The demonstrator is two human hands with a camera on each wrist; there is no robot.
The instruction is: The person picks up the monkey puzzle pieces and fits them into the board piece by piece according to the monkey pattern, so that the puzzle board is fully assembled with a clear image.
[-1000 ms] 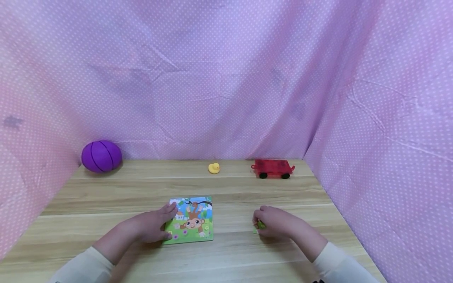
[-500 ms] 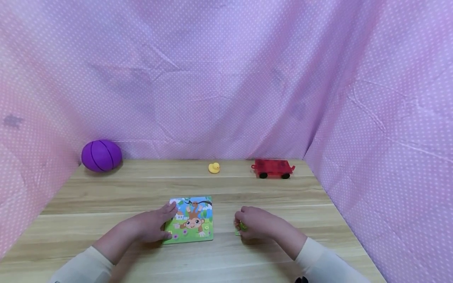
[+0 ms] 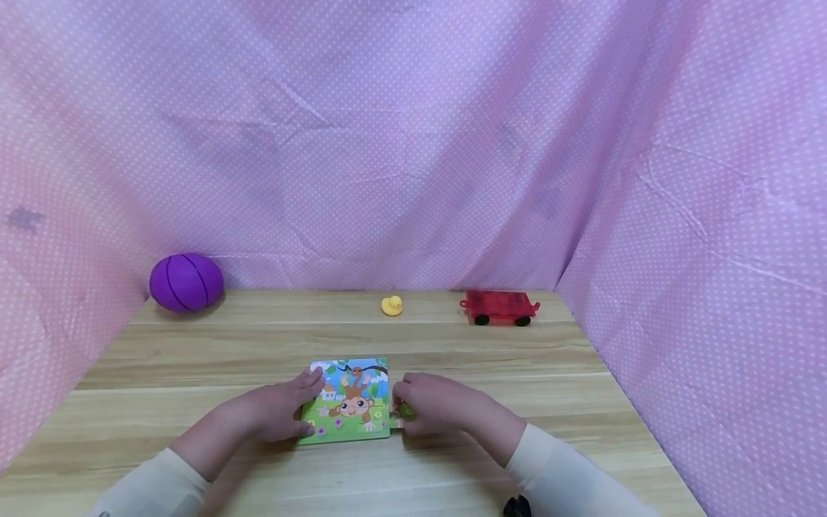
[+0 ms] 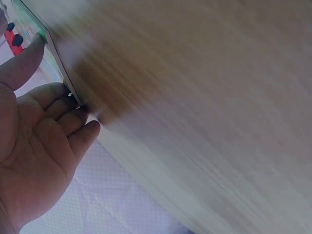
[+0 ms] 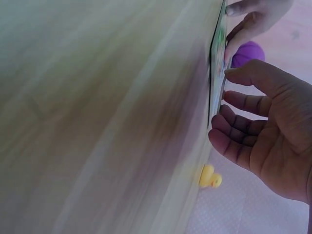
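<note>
A square picture puzzle (image 3: 354,409) with a hanging monkey lies flat on the wooden table. My left hand (image 3: 284,411) rests on its left side, thumb and forefinger spread on the picture; in the left wrist view the other fingers (image 4: 73,119) bend loosely by the edge. At the right edge of the puzzle, my right hand (image 3: 434,406) holds a small green printed puzzle piece (image 3: 407,411) low over the table. Its fingers hide most of that piece. Whether the piece touches the puzzle, I cannot tell.
Along the back stand a purple ball (image 3: 187,282) at left, a yellow rubber duck (image 3: 391,306) in the middle and a red toy wagon (image 3: 500,307) at right. Pink dotted cloth (image 3: 400,158) hangs behind and at both sides of the table (image 3: 258,345).
My right hand has slid left with the green piece, from well right of the puzzle up to its right edge. The left hand and the puzzle have stayed in place.
</note>
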